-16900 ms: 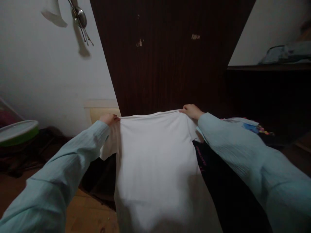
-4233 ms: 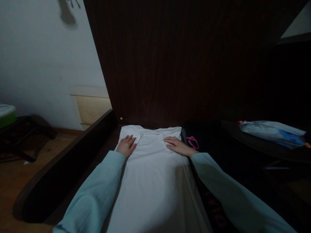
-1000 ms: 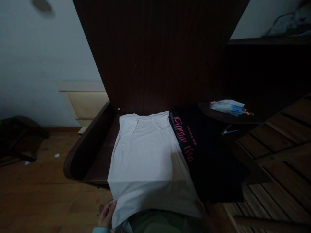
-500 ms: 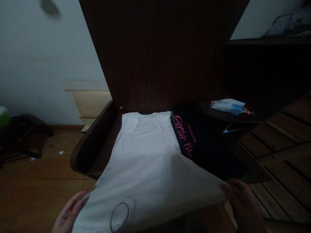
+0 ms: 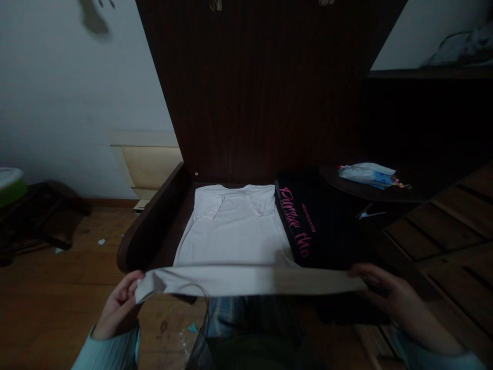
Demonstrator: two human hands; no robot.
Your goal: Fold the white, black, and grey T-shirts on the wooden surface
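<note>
A white T-shirt lies on a dark wooden seat, its short sleeves folded inward near the backrest. Its lower end is lifted and stretched into a band between my two hands. At the left corner of that band, my left hand pinches the fabric. My right hand grips the right corner, slightly blurred. Against the shirt's right side rests a black garment with pink lettering. A thin dark cord hangs below the raised band, in front of my lap.
The dark wooden backrest rises behind the shirt, with an armrest at left. A blue-and-white packet sits on a ledge at right. A dark stool with a green-and-white container stands far left.
My hands have raised the shirt's lower end and carried it toward the seat, so the hanging cloth became a narrow band. My lap and the floor now show below it.
</note>
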